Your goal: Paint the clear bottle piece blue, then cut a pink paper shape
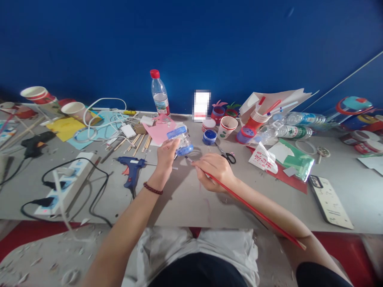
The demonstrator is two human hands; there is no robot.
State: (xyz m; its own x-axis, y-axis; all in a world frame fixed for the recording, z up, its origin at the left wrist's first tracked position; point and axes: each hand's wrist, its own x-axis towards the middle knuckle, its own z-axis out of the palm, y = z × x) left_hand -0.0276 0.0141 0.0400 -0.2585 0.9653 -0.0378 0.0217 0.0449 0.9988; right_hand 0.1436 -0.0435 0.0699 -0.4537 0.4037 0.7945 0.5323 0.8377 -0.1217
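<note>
My left hand (167, 156) grips a short clear plastic piece (184, 140), which looks like a cut bottle section, with blue paint along its upper and lower ends. A long red-handled paintbrush (239, 195) is pinched in my right hand (216, 171). Its bristle tip points left, just below the painted piece; whether the two touch I cannot tell. Beyond my right hand stands an open jar of blue paint (209, 137), with a pink-lidded jar (208, 124) behind it. Black-handled scissors (228, 156) lie beside the blue jar.
Left of my arm lie a blue glue gun (131, 169) and a white power strip (67, 181) with black cords. A red-capped bottle (160, 95) stands at the back. Paper cups (228, 126), plastic bottles (295, 131) and a phone (330, 201) are on the right.
</note>
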